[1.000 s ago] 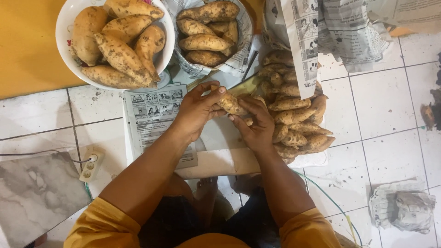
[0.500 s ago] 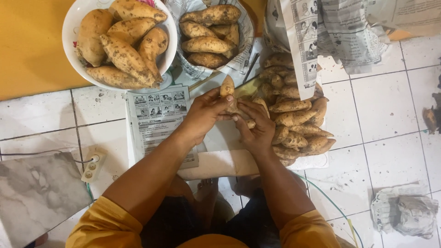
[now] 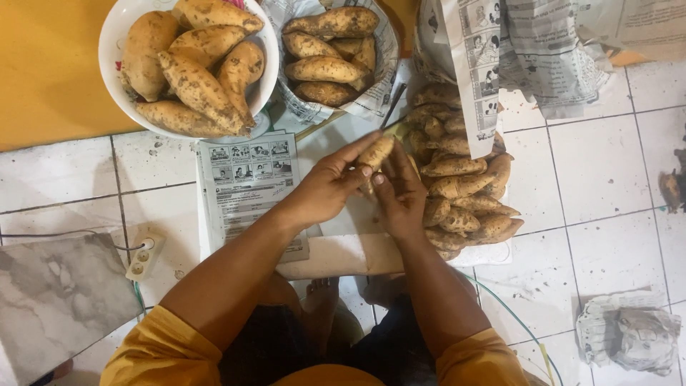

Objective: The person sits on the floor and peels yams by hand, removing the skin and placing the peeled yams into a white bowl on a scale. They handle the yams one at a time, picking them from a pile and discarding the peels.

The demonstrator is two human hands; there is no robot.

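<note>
Both hands meet over the tiled floor (image 3: 614,193), clasped around one small sweet potato (image 3: 376,151). The left hand (image 3: 330,187) grips it from the side, fingers stretched along it; the right hand (image 3: 400,196) cups it from below. Just to the right lies a pile of sweet potatoes (image 3: 464,189) on newspaper. Farther up sit a white bowl (image 3: 114,43) full of large ones and a paper-lined basket (image 3: 386,43) with more. A printed sheet (image 3: 246,179) lies under the left forearm

The sweet potato (image 3: 374,153) between my fingers is tan with brown specks. My sleeves (image 3: 161,350) are mustard yellow. The bowl (image 3: 114,43) is white, the floor tiles (image 3: 600,171) white and speckled.
</note>
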